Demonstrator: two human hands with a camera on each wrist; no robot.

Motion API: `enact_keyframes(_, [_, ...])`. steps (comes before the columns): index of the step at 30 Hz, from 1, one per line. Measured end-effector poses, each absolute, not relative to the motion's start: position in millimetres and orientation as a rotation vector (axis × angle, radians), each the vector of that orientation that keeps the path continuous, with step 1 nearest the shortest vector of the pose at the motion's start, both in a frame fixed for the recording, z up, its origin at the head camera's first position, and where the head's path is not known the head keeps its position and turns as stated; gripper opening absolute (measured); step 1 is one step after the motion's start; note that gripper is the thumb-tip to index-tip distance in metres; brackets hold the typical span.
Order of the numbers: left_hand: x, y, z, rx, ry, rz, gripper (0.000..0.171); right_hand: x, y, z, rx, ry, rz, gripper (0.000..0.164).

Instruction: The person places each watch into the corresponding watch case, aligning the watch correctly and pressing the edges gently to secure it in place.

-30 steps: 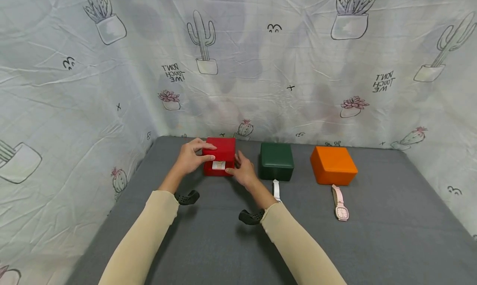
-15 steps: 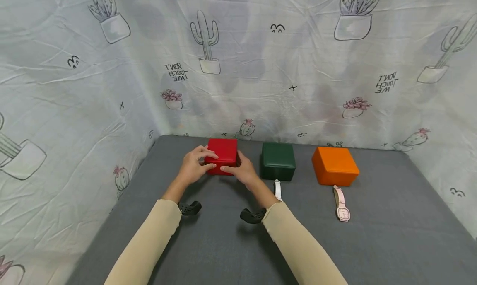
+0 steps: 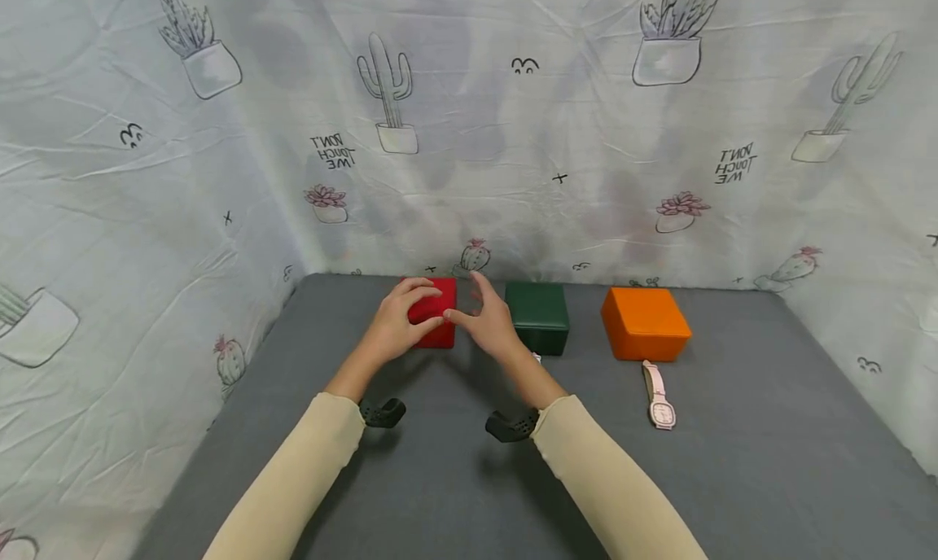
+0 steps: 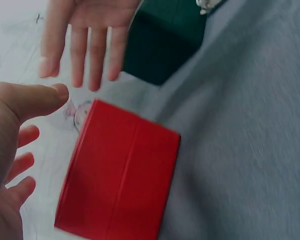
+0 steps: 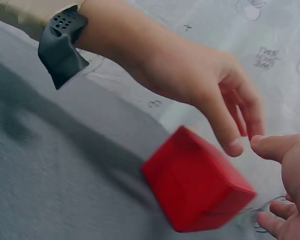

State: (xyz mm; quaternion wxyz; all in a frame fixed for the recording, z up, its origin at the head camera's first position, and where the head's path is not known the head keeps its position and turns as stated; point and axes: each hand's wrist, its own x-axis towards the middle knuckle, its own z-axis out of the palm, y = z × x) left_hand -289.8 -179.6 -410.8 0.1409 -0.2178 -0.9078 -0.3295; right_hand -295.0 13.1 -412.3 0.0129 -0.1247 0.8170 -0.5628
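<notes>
A red box [image 3: 440,338] with its lid down stands at the back left of the grey table. My left hand [image 3: 396,320] hovers over its left side, fingers relaxed and bent. Beside its right edge, my right hand [image 3: 489,320] is raised with fingers spread and holds nothing. In the left wrist view the box [image 4: 125,175] appears below both hands, apart from them. The right wrist view shows the box [image 5: 190,185] under the left hand [image 5: 200,80], with the right thumb near the left fingertips.
To the right stand a green box [image 3: 537,316] and an orange box [image 3: 645,324], both closed. A pink watch [image 3: 662,409] lies before the orange one. A white watch strap [image 3: 537,357] by the green box is mostly hidden by my right arm. A printed curtain [image 3: 557,120] hangs behind.
The red box's lid has come down, covering a white patch that showed at its front. Both hands have then lifted off the box and moved slightly right.
</notes>
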Motion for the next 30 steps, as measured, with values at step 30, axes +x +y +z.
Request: enact_keyframes(30, [-317,-90,-412,-0.951,-2.699,-0.984,0.052,-288,138,-418,-0.355,2.911,-1.386,0.079])
